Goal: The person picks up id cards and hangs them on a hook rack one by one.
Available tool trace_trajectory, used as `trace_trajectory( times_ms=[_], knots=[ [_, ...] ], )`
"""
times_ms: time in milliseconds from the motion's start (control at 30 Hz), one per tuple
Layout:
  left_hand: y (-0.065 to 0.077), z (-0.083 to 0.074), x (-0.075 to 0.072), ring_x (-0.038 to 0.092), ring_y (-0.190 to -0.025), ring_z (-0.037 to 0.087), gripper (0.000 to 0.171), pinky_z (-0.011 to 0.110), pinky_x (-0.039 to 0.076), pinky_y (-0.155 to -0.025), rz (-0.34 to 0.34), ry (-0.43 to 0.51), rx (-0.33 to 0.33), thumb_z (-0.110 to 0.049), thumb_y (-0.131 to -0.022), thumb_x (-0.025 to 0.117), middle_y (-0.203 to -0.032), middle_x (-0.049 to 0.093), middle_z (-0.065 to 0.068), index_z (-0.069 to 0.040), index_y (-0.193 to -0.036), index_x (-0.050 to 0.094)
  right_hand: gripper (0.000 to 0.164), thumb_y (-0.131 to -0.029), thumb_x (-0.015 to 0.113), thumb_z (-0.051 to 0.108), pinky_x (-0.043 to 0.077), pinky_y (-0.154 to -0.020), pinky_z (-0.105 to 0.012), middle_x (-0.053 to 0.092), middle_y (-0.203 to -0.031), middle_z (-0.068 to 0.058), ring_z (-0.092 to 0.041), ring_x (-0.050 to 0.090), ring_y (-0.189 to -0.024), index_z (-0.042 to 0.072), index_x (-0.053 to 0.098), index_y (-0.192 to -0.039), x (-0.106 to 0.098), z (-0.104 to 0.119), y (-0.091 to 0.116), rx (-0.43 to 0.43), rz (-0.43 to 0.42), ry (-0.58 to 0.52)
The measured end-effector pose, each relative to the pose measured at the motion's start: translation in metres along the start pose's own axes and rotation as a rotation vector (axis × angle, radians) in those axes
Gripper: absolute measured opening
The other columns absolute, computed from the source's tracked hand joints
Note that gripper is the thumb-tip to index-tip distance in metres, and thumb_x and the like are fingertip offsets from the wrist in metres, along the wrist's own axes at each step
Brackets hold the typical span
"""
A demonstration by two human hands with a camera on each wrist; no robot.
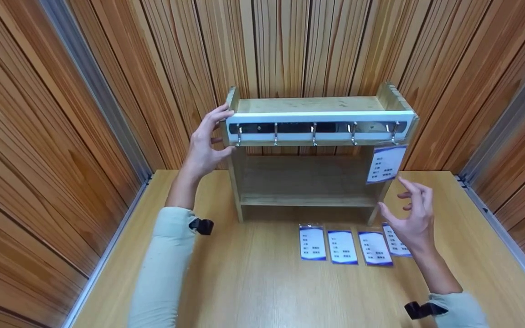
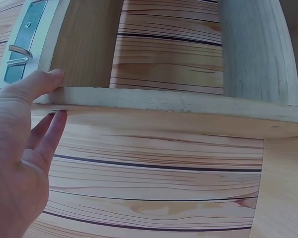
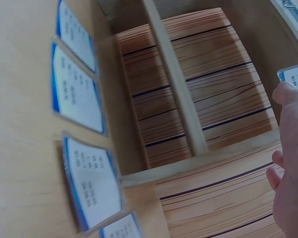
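A wooden shelf (image 1: 308,180) stands at the back of the table, a white hook rack (image 1: 321,115) across its upper front. My left hand (image 1: 204,143) grips the shelf's left side panel near the rack's end; the left wrist view shows thumb and fingers on opposite faces of the panel (image 2: 154,99). From the rightmost hook hangs a printed card (image 1: 386,165) with blue edging, slightly tilted. Just below and right of that card is my right hand (image 1: 415,221), fingers spread apart and holding nothing. In the right wrist view a fingertip overlaps the card's edge (image 3: 295,77); contact is unclear.
Several similar cards lie in a row before the shelf: a left one (image 1: 312,243), two middle ones, and a right one (image 1: 393,239) partly behind my right hand. Wood-panelled walls (image 1: 280,50) enclose the table (image 1: 267,291) at the back and sides.
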State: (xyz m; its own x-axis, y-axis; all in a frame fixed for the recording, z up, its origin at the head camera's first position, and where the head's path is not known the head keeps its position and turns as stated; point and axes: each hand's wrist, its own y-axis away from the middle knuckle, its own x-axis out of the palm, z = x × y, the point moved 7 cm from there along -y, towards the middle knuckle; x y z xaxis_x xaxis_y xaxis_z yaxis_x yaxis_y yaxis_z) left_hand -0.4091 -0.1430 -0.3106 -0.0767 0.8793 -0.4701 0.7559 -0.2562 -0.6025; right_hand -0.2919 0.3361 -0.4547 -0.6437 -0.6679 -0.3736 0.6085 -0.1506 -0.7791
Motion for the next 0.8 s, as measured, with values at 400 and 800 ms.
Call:
trace_trajectory(
  times_ms=[400, 800],
  knots=[
    [-0.002, 0.003, -0.001, 0.048, -0.162, 0.038, 0.072, 0.062, 0.057, -0.121, 0.009, 0.070, -0.045, 0.004, -0.097, 0.084, -0.184, 0.038, 0.001, -0.019, -0.160, 0.056, 0.077, -0.086, 0.092, 0.005, 0.034, -0.090, -0.002, 0.053, -0.136, -0.030, 0.012, 0.047, -0.116, 0.003, 0.059, -0.155, -0.003, -0.027, 0.029, 0.118, 0.106, 0.060],
    [0.000, 0.002, -0.001, 0.047, -0.163, 0.035, 0.074, 0.059, 0.060, -0.119, -0.010, 0.049, -0.035, 0.004, -0.096, 0.085, -0.183, 0.039, 0.002, -0.018, -0.160, 0.056, 0.080, -0.090, 0.092, 0.011, 0.034, -0.085, -0.005, 0.051, -0.141, -0.025, -0.012, 0.054, -0.123, 0.009, 0.056, -0.162, -0.009, -0.047, 0.048, 0.239, 0.228, 0.101]
  ],
)
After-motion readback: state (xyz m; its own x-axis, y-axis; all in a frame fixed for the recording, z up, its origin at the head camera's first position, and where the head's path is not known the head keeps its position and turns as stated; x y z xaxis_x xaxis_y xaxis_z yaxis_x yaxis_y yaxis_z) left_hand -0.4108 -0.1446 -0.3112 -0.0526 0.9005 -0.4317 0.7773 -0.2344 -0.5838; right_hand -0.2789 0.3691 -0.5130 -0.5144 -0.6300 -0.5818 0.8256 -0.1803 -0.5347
